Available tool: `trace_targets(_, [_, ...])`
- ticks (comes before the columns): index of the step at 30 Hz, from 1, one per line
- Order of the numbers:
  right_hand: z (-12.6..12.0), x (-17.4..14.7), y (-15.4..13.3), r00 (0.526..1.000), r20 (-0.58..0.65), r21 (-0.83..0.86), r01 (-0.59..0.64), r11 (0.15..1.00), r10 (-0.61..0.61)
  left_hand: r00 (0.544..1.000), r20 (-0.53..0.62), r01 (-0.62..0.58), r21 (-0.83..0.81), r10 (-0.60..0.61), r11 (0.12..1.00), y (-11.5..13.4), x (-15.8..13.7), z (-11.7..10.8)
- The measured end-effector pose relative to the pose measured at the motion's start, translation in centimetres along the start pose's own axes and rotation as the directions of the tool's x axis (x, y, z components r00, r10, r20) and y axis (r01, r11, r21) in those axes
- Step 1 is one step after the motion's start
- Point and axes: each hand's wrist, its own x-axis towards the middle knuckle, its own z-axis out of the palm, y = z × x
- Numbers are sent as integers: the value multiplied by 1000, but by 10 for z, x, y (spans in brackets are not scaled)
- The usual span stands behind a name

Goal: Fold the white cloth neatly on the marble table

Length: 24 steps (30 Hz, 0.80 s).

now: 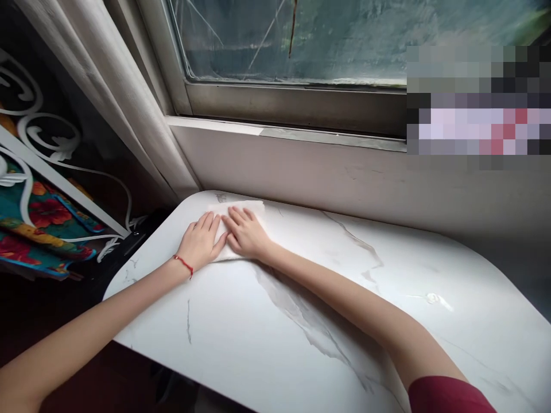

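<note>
A thin white cloth or paper sheet [258, 210] lies flat near the far left corner of the white marble-patterned table [215, 321]. My left hand [200, 236], with a red string bracelet [183, 265] at the wrist, rests palm down on its left part, fingers stretched out. Beside it my right hand [246, 232] is pressed flat on the same white piece, fingers a little apart. The thumbs almost meet, and the palms hide much of the piece. Whether it is cloth or paper I cannot tell.
Behind the table runs a pale wall with a window sill [301, 136] and a framed window [293, 46]. A light curtain [99, 74] hangs at the left, near white scrolled metalwork [64, 178] and flowered fabric [47, 212]. Toward the right, a small white spot [433, 298] shows on the tabletop.
</note>
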Motion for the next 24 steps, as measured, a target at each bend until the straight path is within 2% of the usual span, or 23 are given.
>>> trace_targets(3, [4, -9, -49, 999, -24, 44, 41, 998, -40, 996, -84, -11, 63, 17, 998, -14, -51, -10])
trace_targets(6, [6, -28, -97, 990, -66, 74, 129, 989, -124, 976, -189, -79, 161, 110, 984, -25, -108, -22])
trace_targets(8, [8, -36, -123, 979, -86, 85, 192, 978, -185, 961, -218, -119, 221, 168, 968, -33, -141, -31])
trace_targets(10, [11, -34, -142, 967, -96, 108, 247, 963, -238, 957, -213, -138, 269, 198, 953, -44, -165, -39])
trace_targets(12, [17, -20, -153, 954, -92, 136, 296, 945, -286, 962, -198, -121, 304, 187, 945, -57, -176, -42])
trace_targets(14, [25, 2, -156, 945, -88, 151, 326, 933, -316, 973, -188, -66, 326, 133, 943, -71, -172, -38])
trace_targets(17, [35, 40, -142, 951, -92, 151, 305, 940, -294, 988, -152, 44, 314, 4, 948, -89, -141, -25])
trace_targets(20, [38, 66, -108, 972, -89, 149, 228, 962, -217, 996, -48, 79, 258, -69, 963, -96, -86, -11])
trace_targets(24, [31, 74, -43, 996, -79, 87, 55, 995, -48, 998, 7, 65, 138, -67, 988, -81, -3, 9])
